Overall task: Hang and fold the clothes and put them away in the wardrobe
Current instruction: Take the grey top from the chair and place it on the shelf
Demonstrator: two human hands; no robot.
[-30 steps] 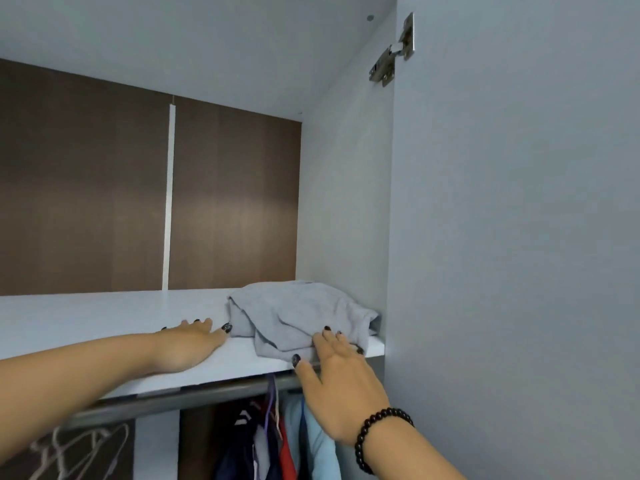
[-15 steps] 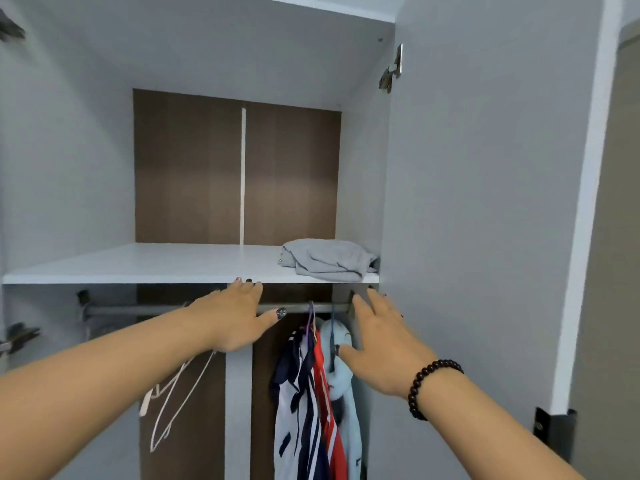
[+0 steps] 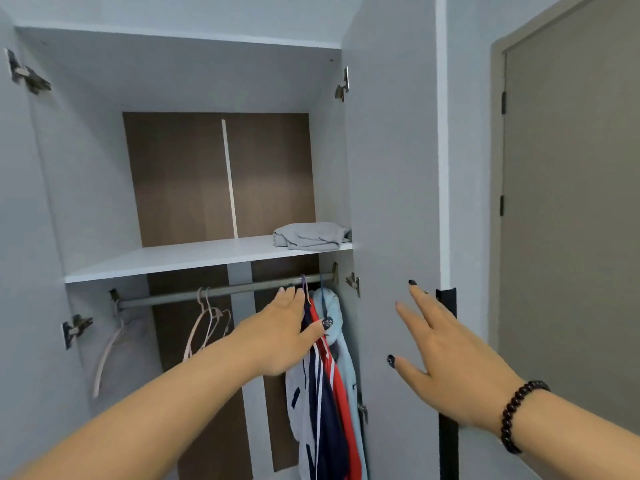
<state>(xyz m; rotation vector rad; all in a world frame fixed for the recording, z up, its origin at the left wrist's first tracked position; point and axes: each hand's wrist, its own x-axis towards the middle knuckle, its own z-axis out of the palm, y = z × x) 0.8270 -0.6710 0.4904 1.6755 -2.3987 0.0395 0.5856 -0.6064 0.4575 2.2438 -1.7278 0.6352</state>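
A folded grey garment (image 3: 311, 235) lies at the right end of the white wardrobe shelf (image 3: 180, 259). Below, clothes (image 3: 327, 372) hang at the right end of the rail (image 3: 221, 292), with bare hangers (image 3: 207, 323) to the left. The left hand (image 3: 282, 336), fingers relaxed and holding nothing, reaches toward the hung clothes. The right hand (image 3: 446, 365), fingers spread and empty, is before the open wardrobe door (image 3: 391, 168).

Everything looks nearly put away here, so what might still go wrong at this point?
The grey folded garment lies loosely bunched at the right end of the shelf, close to its front edge, so it might slide off or catch the right door if it is swung shut. The left hand is in front of the hanging clothes crowded at the rail's right end, so a brush might knock one off.
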